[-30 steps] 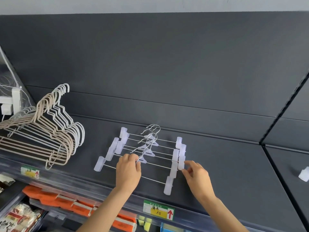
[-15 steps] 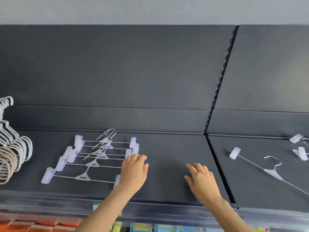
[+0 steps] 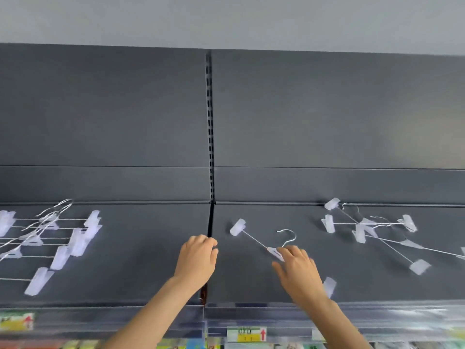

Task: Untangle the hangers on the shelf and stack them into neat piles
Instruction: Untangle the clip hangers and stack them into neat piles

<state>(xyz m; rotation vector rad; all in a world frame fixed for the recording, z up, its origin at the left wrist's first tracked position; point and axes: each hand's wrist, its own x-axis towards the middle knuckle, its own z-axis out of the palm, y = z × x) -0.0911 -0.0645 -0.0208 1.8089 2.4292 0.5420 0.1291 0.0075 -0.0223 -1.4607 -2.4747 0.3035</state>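
On the dark shelf (image 3: 151, 248), the right hand (image 3: 299, 272) is spread wide, fingertips touching the middle piece of a lone clip hanger (image 3: 273, 251) lying slantwise, nothing gripped. The left hand (image 3: 198, 258) rests loosely curled at the shelf seam, holding nothing. Far left, lined-up clip hangers (image 3: 78, 241) lie overlapped; off right, a tangled bunch (image 3: 364, 229) crosses over itself.

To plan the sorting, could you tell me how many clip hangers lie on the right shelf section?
4: a single hanger at the right hand, three tangled hangers at far right; more may lie out of frame.
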